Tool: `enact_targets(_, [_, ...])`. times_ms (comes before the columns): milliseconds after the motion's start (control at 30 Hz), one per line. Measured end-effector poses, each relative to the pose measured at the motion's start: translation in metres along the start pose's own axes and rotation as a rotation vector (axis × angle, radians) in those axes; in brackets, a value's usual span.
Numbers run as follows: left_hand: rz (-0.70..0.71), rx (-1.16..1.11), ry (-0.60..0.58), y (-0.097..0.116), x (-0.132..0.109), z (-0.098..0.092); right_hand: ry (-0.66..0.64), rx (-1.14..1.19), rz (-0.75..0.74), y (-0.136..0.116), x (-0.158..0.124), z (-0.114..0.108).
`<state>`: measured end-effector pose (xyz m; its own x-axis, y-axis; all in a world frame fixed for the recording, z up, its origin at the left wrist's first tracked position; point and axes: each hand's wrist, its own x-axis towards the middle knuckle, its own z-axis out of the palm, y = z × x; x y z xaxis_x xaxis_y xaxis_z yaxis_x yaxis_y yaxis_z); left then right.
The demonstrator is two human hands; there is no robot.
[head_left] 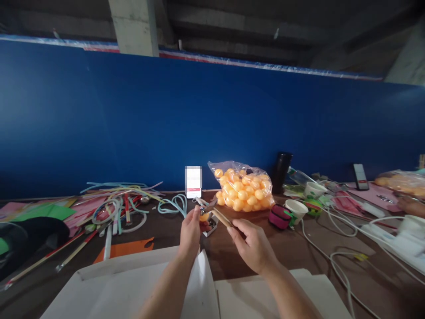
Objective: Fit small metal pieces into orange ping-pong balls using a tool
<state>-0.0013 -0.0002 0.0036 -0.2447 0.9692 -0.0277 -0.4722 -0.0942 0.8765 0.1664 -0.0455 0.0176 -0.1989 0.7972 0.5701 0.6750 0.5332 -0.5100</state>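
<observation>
Bag of orange balls (244,190): set on the dark table (235,261) before the blue partition (212,119); taken as the landmark.
Left hand (190,232): raised in front of the bag and to its left; a small shiny piece (203,211) is pinched between thumb and fingers. Its exact shape cannot be told.
Orange ball (203,217): seen just below the shiny piece, left of the bag; whether it is gripped too cannot be told.
Right hand (252,246): held in front of the bag; a wooden stick (223,218) is pinched between thumb and forefinger, its far end pointed toward the left hand. Contact with the shiny piece cannot be made out.
White tray (209,233): placed below the hands, left of the bag's front; small dark items are held in it, too blurred to be named.
Phone (194,184): stood upright left of the bag.
Pouch (279,217): laid to the bag's right, beside a paper cup (296,210).
</observation>
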Motion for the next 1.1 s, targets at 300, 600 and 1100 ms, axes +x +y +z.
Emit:
enact_targets(300, [0.032, 0.069, -0.024, -0.0005, -0.001, -0.001, 0.013, -0.007, -0.011, -0.0003, 0.0, 0.0])
enact_targets(600, [0.084, 0.114, -0.053, 0.0011, -0.0026, -0.0007, 0.029, -0.026, -0.017, -0.0008, 0.0002, -0.0001])
enact_targets(1100, [0.111, 0.113, -0.059, 0.0022, -0.0024, -0.0014, 0.03, -0.003, -0.007, -0.0007, 0.0, 0.0002])
